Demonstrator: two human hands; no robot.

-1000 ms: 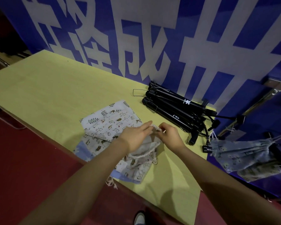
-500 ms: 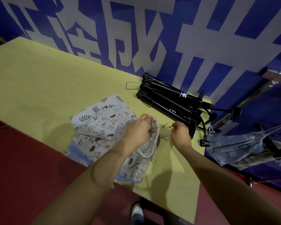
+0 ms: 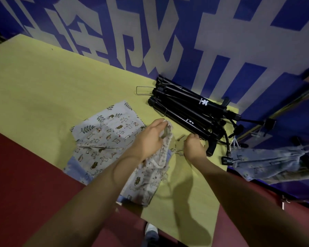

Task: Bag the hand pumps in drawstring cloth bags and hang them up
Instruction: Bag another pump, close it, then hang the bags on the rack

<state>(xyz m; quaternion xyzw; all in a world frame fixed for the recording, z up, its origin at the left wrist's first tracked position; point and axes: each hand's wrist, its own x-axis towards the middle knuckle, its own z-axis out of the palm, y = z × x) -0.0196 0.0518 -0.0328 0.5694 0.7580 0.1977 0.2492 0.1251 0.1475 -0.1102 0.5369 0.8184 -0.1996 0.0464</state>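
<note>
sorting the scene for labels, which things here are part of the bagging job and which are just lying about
Part of the job:
- cloth bag gripped by left hand
- drawstring pinched by right hand
- spare bags
- black pumps
- hung bags
- rail

Just there:
- banner
- shoe

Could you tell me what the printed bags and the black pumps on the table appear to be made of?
The bags look like thin woven cloth, matte, judging by their soft creases and gathered, puckered mouth. The pumps look like hard black plastic or painted metal, with a slight sheen on their straight tubes; which one cannot be told.
</note>
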